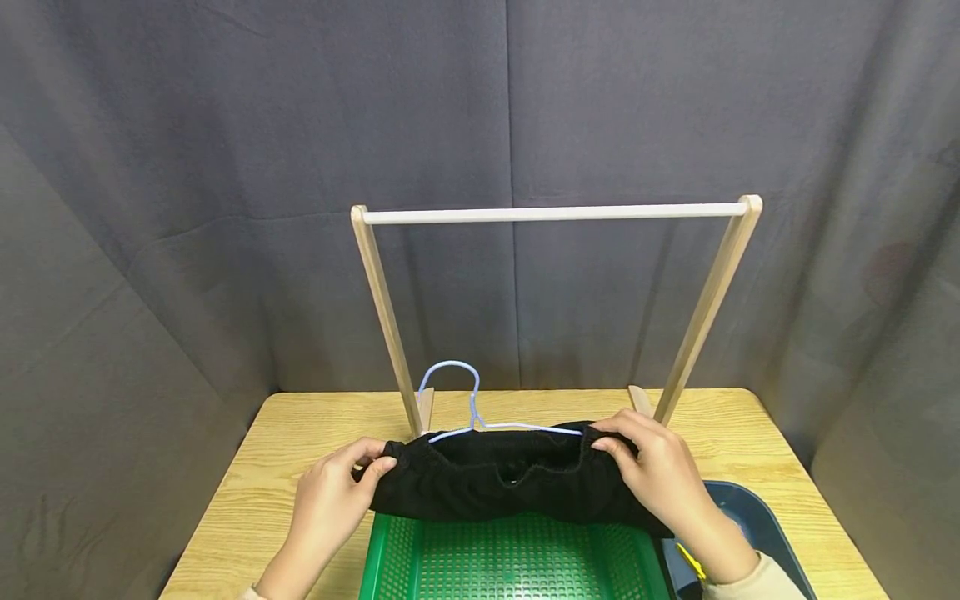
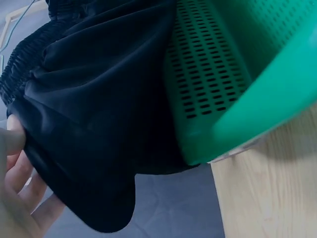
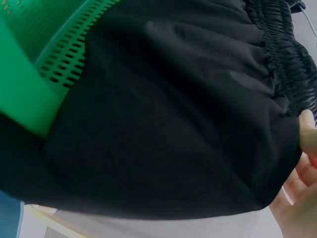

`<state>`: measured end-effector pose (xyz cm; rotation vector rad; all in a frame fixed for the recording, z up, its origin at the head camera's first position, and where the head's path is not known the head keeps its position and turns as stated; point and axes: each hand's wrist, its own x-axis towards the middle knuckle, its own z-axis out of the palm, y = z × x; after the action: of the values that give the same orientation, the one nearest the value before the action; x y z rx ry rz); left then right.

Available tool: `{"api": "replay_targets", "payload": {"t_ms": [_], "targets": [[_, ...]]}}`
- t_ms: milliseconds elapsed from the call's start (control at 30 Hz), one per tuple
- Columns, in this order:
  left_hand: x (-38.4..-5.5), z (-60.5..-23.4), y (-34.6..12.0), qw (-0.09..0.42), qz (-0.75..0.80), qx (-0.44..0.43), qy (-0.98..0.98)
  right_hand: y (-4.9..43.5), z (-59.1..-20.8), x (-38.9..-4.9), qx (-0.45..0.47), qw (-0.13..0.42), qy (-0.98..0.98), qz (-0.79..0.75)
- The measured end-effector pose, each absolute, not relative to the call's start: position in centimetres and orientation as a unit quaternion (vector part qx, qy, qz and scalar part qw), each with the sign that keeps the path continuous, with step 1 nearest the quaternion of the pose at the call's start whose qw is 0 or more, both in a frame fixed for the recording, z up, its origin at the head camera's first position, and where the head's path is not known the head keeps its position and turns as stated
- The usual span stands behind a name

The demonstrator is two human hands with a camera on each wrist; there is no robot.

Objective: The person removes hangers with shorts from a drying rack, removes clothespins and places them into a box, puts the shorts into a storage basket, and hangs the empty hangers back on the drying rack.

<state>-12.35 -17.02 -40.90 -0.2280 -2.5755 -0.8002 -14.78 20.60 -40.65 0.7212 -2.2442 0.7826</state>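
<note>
A pair of black shorts [image 1: 480, 496] with a gathered elastic waistband hangs over the far end of the green basket [image 1: 379, 554]. A light blue hanger [image 1: 474, 407] sits in the waist opening, its hook standing up on the left and its arms partly hidden inside the cloth. At the left end of the waistband, my left hand [image 1: 333, 496] pinches the fabric between thumb and fingers. My right hand [image 1: 663, 471] grips the right end the same way. Both wrist views show thumbs at the waistband's edge, with the cloth draping down below.
Behind the shorts stands a wooden rack with a white rod [image 1: 555, 214]. A dark blue tray [image 1: 776, 529] lies right of the basket, with a yellow item [image 1: 691, 561] partly under my right forearm. Grey curtains surround the wooden table [image 1: 255, 475].
</note>
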Motion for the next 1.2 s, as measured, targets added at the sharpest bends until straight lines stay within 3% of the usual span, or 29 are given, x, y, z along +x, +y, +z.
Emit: {"api": "replay_targets", "payload": {"t_ms": [267, 467, 567, 900, 1200], "targets": [[-12.9, -40.0, -15.7, 0.239, -0.291, -0.107, -0.920, 19.7, -40.4, -14.6, 0.257, 0.344, -0.845, 0.318], [-13.3, -39.8, -14.7, 0.292, -0.220, -0.183, -0.913, 19.0, -40.4, -14.6, 0.236, 0.346, -0.847, 0.328], [-13.4, -39.7, -14.4, 0.296, -0.195, -0.206, -0.912, 18.9, -40.4, -14.5, 0.234, 0.347, -0.845, 0.332], [-13.1, -39.2, -14.5, 0.306, -0.209, -0.161, -0.915, 19.3, -39.9, -14.0, 0.273, 0.350, -0.837, 0.320], [-12.9, -39.5, -15.4, 0.323, -0.225, -0.131, -0.910, 20.9, -39.2, -13.9, 0.254, 0.355, -0.850, 0.294]]}}
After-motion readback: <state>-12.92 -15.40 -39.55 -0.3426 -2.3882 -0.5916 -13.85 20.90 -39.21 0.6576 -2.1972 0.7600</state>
